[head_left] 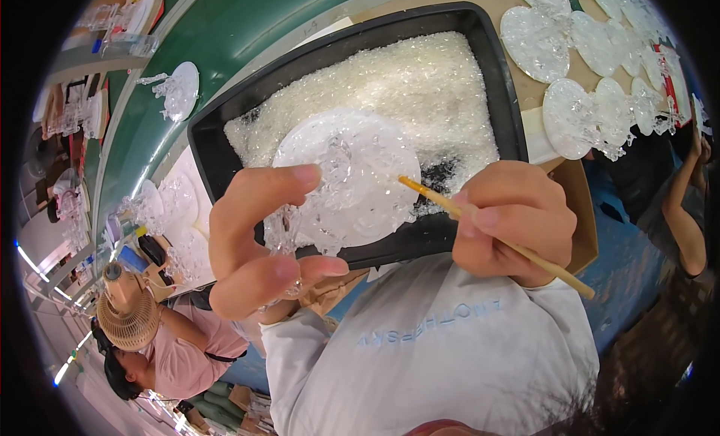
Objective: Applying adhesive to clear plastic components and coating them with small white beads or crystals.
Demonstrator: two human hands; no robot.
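My left hand [259,237] is curled round the edge of a round, whitish disc [367,203] with clear, jagged figures on it. The disc is held tilted above a black tray [510,106] filled with glittering white flakes [360,76]. Between the thumb and fingers of my right hand [517,218] is a thin wooden paintbrush [555,271]. Its orange tip points at the right part of the disc, and I cannot tell whether it touches. Part of the disc's near left edge is hidden by my left fingers.
Several similar clear discs [592,117] lie to the right of the tray. One more disc [180,91] sits on the green surface [247,23] at far left. A fan [127,316] and a person in pink [199,353] are at the left; another person's arm [682,211] shows at far right.
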